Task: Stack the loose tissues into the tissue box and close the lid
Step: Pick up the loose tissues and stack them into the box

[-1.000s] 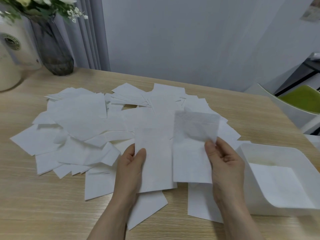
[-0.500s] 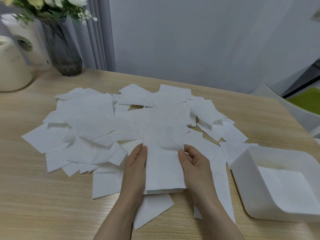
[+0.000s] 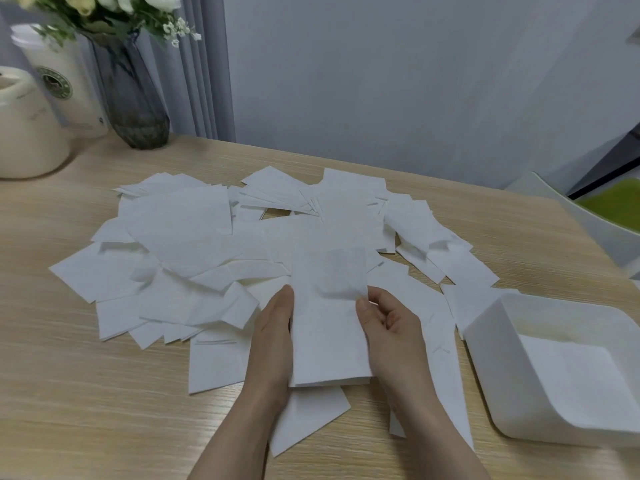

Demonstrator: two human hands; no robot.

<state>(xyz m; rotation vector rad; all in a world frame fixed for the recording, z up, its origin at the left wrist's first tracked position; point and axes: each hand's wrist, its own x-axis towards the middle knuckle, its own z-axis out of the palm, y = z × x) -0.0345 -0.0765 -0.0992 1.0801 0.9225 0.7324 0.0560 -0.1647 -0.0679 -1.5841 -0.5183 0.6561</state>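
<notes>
From the head camera, the sheet that the right hand (image 3: 388,327) held lifted a second ago now lies flat on the small stack (image 3: 329,327) between the two hands, and both hands have closed in on its long edges. The left hand (image 3: 273,337) lies flat against the stack's left edge with fingers straight, not gripping; the right hand pinches the right edge between thumb and curled fingers. I judge the stack is being squared up for the tissue box (image 3: 554,368), which sits open on the desk (image 3: 86,393) to the right of the right hand, a few sheets already inside. Most loose tissues (image 3: 180,244) are still spread beyond the hands. No lid is in view. A round emblem on the white container (image 3: 59,88) far left is unreadable.
</notes>
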